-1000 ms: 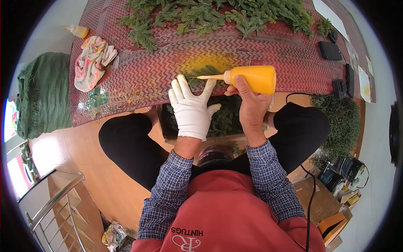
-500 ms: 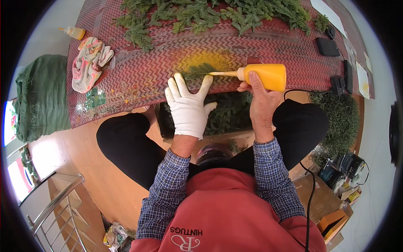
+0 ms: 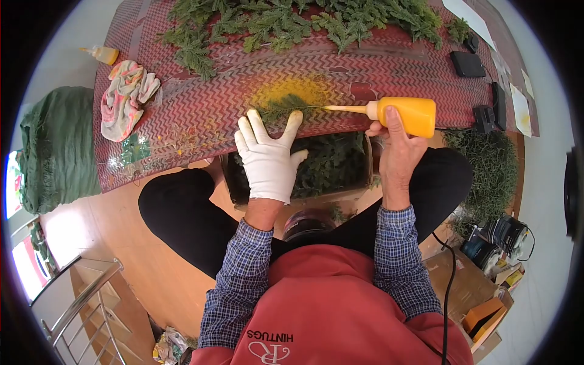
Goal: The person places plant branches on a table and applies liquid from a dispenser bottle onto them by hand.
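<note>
Near the close edge of the chevron-patterned desk (image 3: 201, 131), a green conifer sprig (image 3: 283, 105) was laid flat, its thin stem pointed to the right. On the near side of the sprig, the gloved left hand (image 3: 267, 164) was placed palm down, its fingers spread and nothing clasped; by two fingertips the sprig seemed to be pinned at its near edge. To the right of the sprig, a yellow squeeze bottle (image 3: 411, 117) was gripped in the fingers of the bare right hand (image 3: 398, 152), and its slender nozzle (image 3: 350, 109) was aimed at the stem's end. Whether anything was being let out could not be told. Beyond the sprig, the desk was stained by a yellow patch (image 3: 301, 86), and farther off a heap of greenery (image 3: 280, 27) was spread.

By all appearances, the stem was being treated from the nozzle. For the next move, a steady pin on the sprig and a controlled, light squeeze were judged to be needed.
</note>
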Demonstrator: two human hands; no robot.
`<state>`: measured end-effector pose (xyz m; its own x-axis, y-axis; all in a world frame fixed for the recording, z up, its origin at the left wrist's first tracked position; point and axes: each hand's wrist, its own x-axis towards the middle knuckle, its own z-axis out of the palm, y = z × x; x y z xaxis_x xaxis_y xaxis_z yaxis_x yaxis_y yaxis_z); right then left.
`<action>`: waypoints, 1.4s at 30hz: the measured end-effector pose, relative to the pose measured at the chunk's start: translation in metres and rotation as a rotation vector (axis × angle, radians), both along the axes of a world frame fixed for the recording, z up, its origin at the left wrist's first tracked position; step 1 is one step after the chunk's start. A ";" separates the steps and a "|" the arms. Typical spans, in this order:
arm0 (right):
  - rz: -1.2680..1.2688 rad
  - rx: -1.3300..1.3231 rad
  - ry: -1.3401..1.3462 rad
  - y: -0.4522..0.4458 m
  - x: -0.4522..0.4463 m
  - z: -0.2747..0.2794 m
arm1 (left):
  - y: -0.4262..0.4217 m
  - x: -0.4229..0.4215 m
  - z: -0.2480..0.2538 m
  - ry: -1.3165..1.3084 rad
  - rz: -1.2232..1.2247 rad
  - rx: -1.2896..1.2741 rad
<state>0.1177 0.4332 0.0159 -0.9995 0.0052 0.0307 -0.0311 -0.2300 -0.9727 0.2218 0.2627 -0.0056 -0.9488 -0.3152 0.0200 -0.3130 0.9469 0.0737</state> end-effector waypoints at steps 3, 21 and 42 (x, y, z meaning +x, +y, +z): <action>0.041 -0.085 0.011 -0.006 0.002 0.008 | 0.001 0.000 -0.001 0.002 0.004 0.002; -0.017 -0.027 -0.007 0.001 -0.003 -0.002 | -0.001 0.000 0.000 0.013 -0.010 0.000; -0.029 -0.054 -0.010 -0.003 -0.004 0.008 | -0.001 0.001 -0.001 0.014 -0.005 0.004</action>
<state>0.1137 0.4307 0.0241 -0.9992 0.0353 0.0197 -0.0289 -0.2815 -0.9591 0.2232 0.2614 -0.0063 -0.9499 -0.3109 0.0318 -0.3076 0.9480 0.0822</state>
